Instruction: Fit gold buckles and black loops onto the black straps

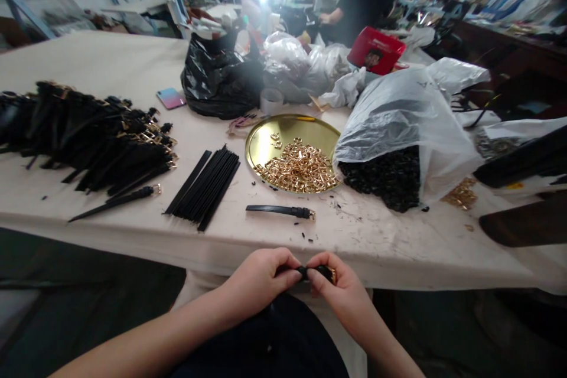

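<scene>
Both of my hands meet in front of the table's near edge, pinching a short black strap [303,271] with a gold buckle [333,274] at its right end. My left hand [268,274] grips the strap's left part between thumb and fingers. My right hand [334,280] is closed around the buckle end; much of the strap is hidden by my fingers. Just beyond them on the table lies a finished-looking black buckled strap [277,210]. Behind that, a round gold tray [261,130] holds a heap of gold buckles [301,168]. A stack of plain black strips [208,186] lies to the left.
A large pile of black buckled straps [84,136] covers the left side, with one strap [115,204] before it. A clear plastic bag [394,112] spills small black pieces [385,180] at right. Farther back are a black bag [217,80], a phone [170,98] and a person [365,3].
</scene>
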A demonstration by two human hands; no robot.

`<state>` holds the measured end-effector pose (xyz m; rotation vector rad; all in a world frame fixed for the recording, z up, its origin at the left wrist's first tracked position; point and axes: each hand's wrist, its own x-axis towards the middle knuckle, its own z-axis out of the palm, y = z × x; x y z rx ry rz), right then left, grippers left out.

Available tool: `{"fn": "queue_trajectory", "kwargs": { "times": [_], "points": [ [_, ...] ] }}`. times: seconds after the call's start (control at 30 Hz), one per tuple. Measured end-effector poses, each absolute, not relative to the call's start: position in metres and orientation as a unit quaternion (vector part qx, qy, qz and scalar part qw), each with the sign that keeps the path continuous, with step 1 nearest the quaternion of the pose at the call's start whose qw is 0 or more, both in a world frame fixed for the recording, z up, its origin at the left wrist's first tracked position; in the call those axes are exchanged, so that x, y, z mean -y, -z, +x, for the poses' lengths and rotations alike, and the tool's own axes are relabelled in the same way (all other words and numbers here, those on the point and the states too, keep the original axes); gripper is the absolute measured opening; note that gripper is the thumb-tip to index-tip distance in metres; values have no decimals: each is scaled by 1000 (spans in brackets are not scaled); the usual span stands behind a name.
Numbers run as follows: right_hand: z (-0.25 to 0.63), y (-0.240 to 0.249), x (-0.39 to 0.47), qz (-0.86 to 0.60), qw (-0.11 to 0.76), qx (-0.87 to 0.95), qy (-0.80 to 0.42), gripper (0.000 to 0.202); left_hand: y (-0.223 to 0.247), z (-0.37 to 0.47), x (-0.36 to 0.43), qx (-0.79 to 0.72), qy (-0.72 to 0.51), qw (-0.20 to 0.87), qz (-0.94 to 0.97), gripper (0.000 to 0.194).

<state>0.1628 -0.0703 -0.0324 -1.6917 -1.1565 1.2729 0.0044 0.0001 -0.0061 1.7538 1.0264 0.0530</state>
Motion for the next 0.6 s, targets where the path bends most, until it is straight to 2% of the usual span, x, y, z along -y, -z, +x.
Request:
{"fn": "queue_trajectory", "kwargs": {
  "times": [0.2,0.33,0.4,0.5,0.6],
  "points": [
    [164,38,65,-632,346,365,-590,17,9,5,-3,-419,-15,497,760,17],
    [165,38,67,-644,345,498,-467,6,17,7,-4,-437,-13,535,722,17],
    [165,38,67,-616,344,582,-405,8,23,8,-5,-444,-19,582,681,17],
    [167,39,67,-571,344,634,-392,13,31,8,-8,-442,-24,663,604,19],
    [169,42,64,-597,358,576,-429,8,33,8,-11,-426,-36,702,570,21]
  ]
}}
